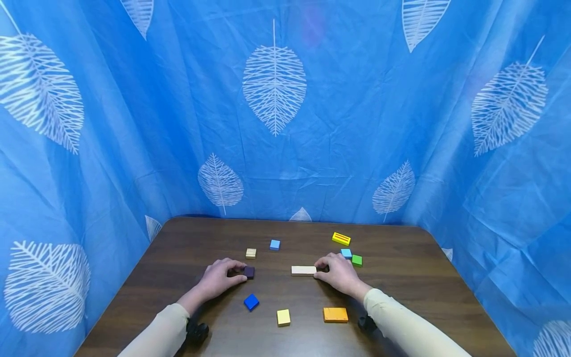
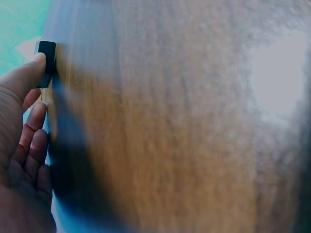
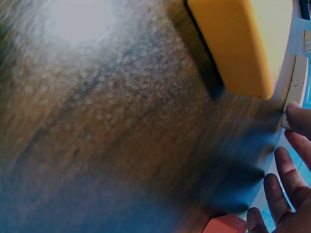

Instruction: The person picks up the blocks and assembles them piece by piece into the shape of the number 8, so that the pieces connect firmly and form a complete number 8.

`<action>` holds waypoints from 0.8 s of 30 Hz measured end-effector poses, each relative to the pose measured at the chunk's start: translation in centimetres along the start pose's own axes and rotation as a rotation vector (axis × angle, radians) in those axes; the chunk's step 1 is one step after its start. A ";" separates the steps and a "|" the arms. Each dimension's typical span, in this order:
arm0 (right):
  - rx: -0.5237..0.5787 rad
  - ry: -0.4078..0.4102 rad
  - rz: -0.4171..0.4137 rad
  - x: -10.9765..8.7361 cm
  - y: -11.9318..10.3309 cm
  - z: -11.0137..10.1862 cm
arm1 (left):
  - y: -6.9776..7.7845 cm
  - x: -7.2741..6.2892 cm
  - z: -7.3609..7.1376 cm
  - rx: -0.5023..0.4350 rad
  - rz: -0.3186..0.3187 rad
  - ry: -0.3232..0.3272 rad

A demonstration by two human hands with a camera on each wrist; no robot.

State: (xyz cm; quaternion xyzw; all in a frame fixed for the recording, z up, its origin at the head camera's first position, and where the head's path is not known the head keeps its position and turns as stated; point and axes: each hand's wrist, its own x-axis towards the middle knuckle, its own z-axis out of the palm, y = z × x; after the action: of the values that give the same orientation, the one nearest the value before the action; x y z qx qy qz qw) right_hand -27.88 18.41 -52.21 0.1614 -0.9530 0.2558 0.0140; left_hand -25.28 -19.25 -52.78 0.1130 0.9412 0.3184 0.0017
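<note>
My left hand [image 1: 218, 276] pinches a small dark, nearly black block [image 1: 249, 272] by its left side, thumb nearest me. In the left wrist view the thumb lies on the face of that dark block [image 2: 47, 58], the other fingers loosely bent below. To the right, my right hand [image 1: 340, 273] grips the right end of a long cream block [image 1: 303, 270] between thumb and fingers. The right wrist view shows the thumb on the end of the cream block [image 3: 295, 87], its other fingers spread. A gap of tabletop separates the two held blocks.
Behind the hands lie a beige block [image 1: 251, 253], a light blue block [image 1: 274, 245] and a yellow block [image 1: 341, 239]. A green block [image 1: 357, 260] and another light blue block [image 1: 346, 253] sit beside my right hand. Nearer are blue [image 1: 252, 302], pale yellow [image 1: 283, 317] and orange [image 1: 335, 315] blocks.
</note>
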 end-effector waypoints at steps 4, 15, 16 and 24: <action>-0.003 0.007 0.000 -0.2 0.1 0.1 | 0.1 0.0 0.0 0.000 0.002 0.000; -0.033 -0.005 -0.014 -0.2 0.0 0.0 | 0.7 0.5 -0.3 -0.009 -0.017 -0.026; -0.037 -0.005 -0.015 -0.2 0.0 0.0 | 0.8 0.6 -0.4 -0.014 -0.014 -0.025; -0.049 -0.017 -0.026 -0.2 -0.3 -0.1 | 2.8 2.3 -0.2 0.008 0.026 -0.006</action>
State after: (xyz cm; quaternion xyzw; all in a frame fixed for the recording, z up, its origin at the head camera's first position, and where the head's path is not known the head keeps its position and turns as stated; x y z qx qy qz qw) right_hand -27.58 18.27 -52.04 0.1757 -0.9569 0.2307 0.0130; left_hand -26.93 -16.68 -50.81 0.1261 0.9409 0.3144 0.0000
